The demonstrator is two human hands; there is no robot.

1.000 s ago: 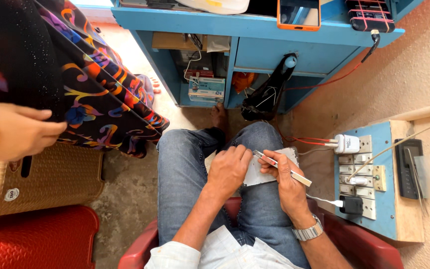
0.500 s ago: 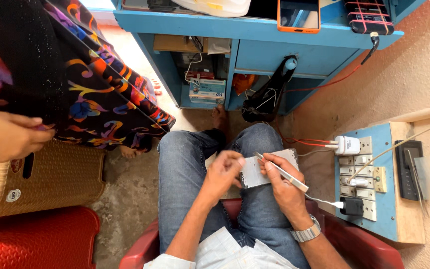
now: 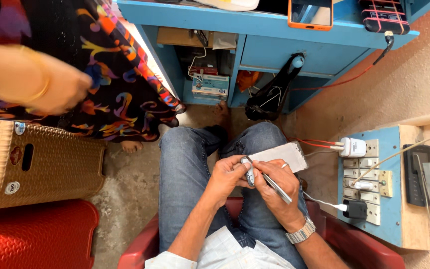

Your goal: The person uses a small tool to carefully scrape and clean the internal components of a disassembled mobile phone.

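Down over my lap, my left hand (image 3: 227, 178) and my right hand (image 3: 274, 185) meet just above my knees, both in jeans. My left grip is closed around a small silvery piece (image 3: 248, 171), pinched between thumb and fingers so that it stands nearly upright between the two hands. My right grip is clamped on a thin metal tool (image 3: 276, 187), which runs slantwise from the silvery piece back across my palm, its tip touching or nearly touching the piece; I cannot tell which. On that hand there is a ring, and on the wrist a metal watch (image 3: 300, 231). Just behind my right hand, lying on my right thigh, is a flat grey slab (image 3: 284, 154), shaped like a phone and tilted a little.

To my right stands a blue switchboard (image 3: 396, 199) with a white charger (image 3: 353, 147) and a black charger (image 3: 355, 209) plugged in, red wires leading off the white one. Ahead is the blue counter (image 3: 260, 25), with an orange phone (image 3: 310, 14) on its top and a box (image 3: 210, 85) on the shelf beneath. At my left another person in a dark patterned dress (image 3: 105, 84) stands, one hand (image 3: 58, 89) blurred, beside a brown woven basket (image 3: 36, 162). I sit on a red chair (image 3: 354, 244).
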